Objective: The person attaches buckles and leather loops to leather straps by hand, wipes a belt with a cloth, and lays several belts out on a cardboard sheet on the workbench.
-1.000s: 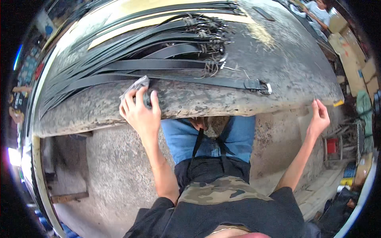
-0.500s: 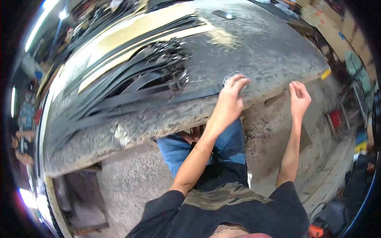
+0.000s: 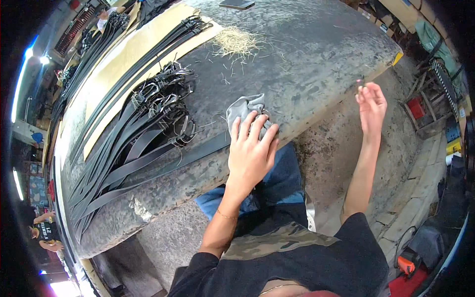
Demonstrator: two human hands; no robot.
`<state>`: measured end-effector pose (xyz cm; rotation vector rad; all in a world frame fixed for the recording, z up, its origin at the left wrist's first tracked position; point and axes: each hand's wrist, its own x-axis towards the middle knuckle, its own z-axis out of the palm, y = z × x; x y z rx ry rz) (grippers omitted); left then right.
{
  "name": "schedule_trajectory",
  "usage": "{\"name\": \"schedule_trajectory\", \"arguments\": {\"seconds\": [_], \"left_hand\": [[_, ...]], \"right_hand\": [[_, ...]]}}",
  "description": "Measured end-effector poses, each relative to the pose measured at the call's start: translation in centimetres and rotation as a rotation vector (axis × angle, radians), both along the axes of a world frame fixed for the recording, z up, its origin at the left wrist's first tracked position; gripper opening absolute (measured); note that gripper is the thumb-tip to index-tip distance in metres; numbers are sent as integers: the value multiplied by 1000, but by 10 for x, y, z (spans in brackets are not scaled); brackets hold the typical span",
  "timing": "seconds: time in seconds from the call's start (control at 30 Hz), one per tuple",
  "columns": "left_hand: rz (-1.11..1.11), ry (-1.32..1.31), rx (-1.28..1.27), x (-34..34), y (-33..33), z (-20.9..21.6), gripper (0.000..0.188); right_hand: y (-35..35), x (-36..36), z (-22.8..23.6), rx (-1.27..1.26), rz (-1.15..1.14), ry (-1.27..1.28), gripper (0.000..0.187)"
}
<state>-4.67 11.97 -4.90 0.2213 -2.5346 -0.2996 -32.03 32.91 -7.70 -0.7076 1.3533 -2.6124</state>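
My left hand (image 3: pixel 251 141) lies over a crumpled grey cloth (image 3: pixel 238 110) near the front edge of the dark table, its fingers bent onto it. A flat black belt (image 3: pixel 198 152) runs from the left up to this hand, and the hand hides its end. Out to the right, past the table's edge, my raised right hand (image 3: pixel 371 106) pinches a small thing with a pink tip (image 3: pixel 359 81) between thumb and fingers. Too little of it shows to tell its kind. Left of the cloth lies a heap of black belts with metal buckles (image 3: pixel 161 101).
More black straps (image 3: pixel 183 29) lie on tan cardboard (image 3: pixel 143 42) at the far left. A pile of straw-coloured strands (image 3: pixel 237 42) and a phone-like dark slab (image 3: pixel 237 4) rest on the table (image 3: pixel 316 54). A wooden stool (image 3: pixel 420 106) stands right. Another person (image 3: pixel 44 231) is at the far left.
The view has swung, so the table's things sit further left in it. My left hand now lies flatter over the cloth. The pink-tipped thing in my right hand shows more plainly.
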Motion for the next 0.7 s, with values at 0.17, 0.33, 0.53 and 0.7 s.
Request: {"name": "schedule_trajectory", "arguments": {"seconds": [0.17,0.33,0.53,0.7], "left_hand": [[-2,-16,14,1,-3,-3,28],[-204,156,108,7,-10,-9,21],[-3,190,248,83,-33,25,32],[142,-263,118,81,-55,41,39]], "right_hand": [[3,-23,-15,306,-69,-178,9],[10,-45,-26,486,-156,-164,20],[15,3,21,480,-328,-73,33],[-40,44,26,502,-141,33,25]]}}
